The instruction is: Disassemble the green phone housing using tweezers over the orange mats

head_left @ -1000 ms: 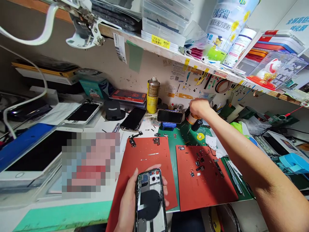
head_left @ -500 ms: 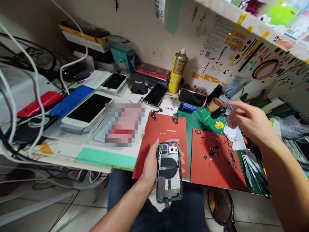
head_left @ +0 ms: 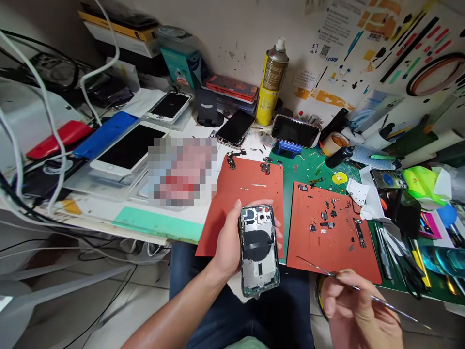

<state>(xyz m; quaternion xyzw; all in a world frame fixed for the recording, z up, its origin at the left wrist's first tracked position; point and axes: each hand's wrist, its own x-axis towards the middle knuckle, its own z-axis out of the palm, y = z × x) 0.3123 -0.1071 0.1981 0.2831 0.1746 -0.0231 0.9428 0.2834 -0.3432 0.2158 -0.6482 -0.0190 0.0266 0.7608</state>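
My left hand (head_left: 228, 242) is closed around a phone housing (head_left: 258, 278), its inside facing up. A round black pad (head_left: 257, 246) lies in the middle of the housing, and a camera opening shows near its top. In my right hand (head_left: 358, 303) a thin metal probe (head_left: 381, 301) is pinched between thumb and fingers. Its fine tip points left, apart from the housing. Beyond the hands lie two red mats; the right mat (head_left: 305, 252) carries several small phone parts, and the left mat (head_left: 227, 228) holds a few more.
A spray can (head_left: 271, 87) stands at the wall beside a phone on a blue stand (head_left: 288, 149). White phones (head_left: 123, 165) lie at the left among cables. Scissors (head_left: 410, 274), tweezers and pens crowd the right. A black bottle (head_left: 338, 157) lies at the back.
My right hand has come down from over the back right of the bench toward me and now holds a metal probe. My left hand still holds the housing; the view has shifted slightly.
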